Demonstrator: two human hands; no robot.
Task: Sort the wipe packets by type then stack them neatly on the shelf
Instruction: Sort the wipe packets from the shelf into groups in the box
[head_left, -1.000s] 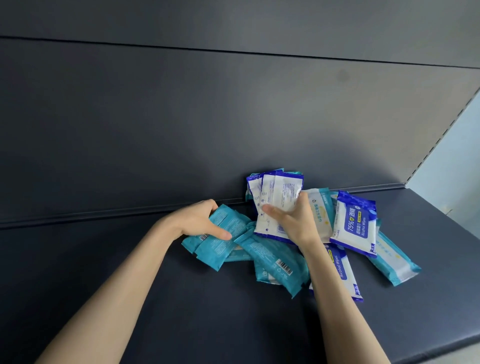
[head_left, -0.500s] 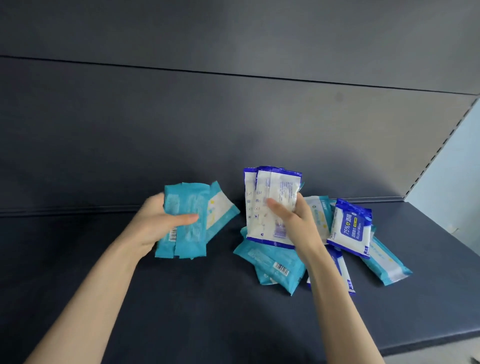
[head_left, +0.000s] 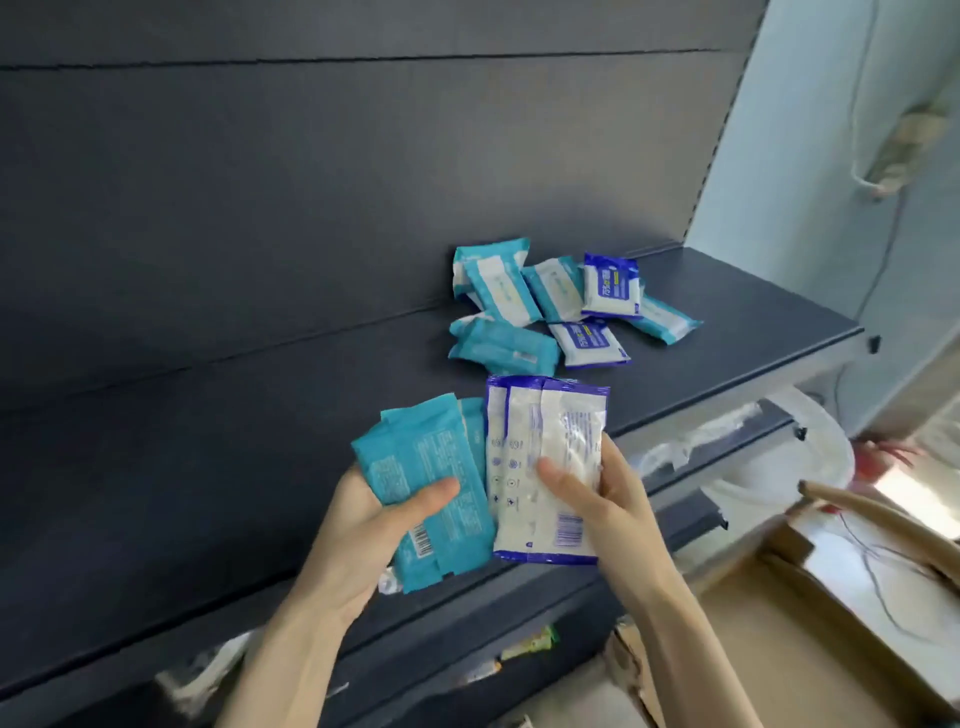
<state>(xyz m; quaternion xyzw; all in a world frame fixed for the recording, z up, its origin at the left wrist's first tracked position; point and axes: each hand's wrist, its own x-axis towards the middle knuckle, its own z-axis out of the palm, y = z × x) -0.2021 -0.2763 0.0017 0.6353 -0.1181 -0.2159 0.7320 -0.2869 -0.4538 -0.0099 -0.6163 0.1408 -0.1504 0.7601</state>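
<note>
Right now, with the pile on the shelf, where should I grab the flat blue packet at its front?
Probably its near right edge, coming from the shelf front. The blue packet lies flat, face up, uncovered; a teal packet crowds its left and a second blue one sits behind, but its front and right are open. Thumb on top, fingers under.

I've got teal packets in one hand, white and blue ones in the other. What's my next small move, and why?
Probably lay the teal packets in your left hand flat on the shelf, starting one stack. Both hands are full, your right hand holds the white-and-blue packets, and a mixed pile lies unsorted behind.
</note>
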